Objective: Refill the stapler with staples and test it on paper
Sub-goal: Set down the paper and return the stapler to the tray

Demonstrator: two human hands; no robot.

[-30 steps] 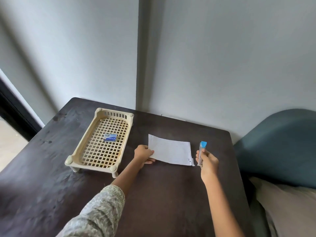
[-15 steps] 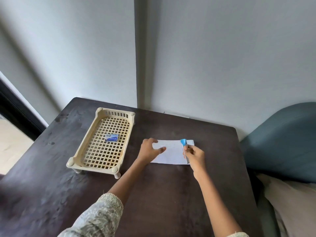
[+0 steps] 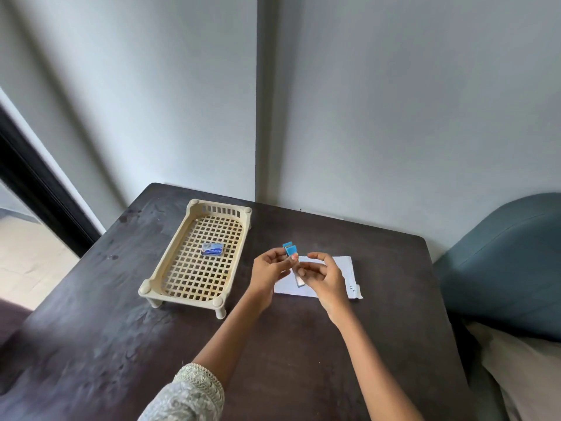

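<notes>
Both hands hold the stapler (image 3: 292,259) above the paper (image 3: 343,268): left hand (image 3: 271,273) pinches its blue end, right hand (image 3: 322,276) grips the metal end. Small, light, stiff, likely hinged; best held by the sides. Staple box (image 3: 212,249) sits in tray (image 3: 170,276) on tabletop (image 3: 121,329).

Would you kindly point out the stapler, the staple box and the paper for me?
stapler (image 3: 290,250): head view, on its blue top end above the fingers.
staple box (image 3: 212,249): head view, middle of its lid.
paper (image 3: 344,264): head view, bare far right part.
</notes>
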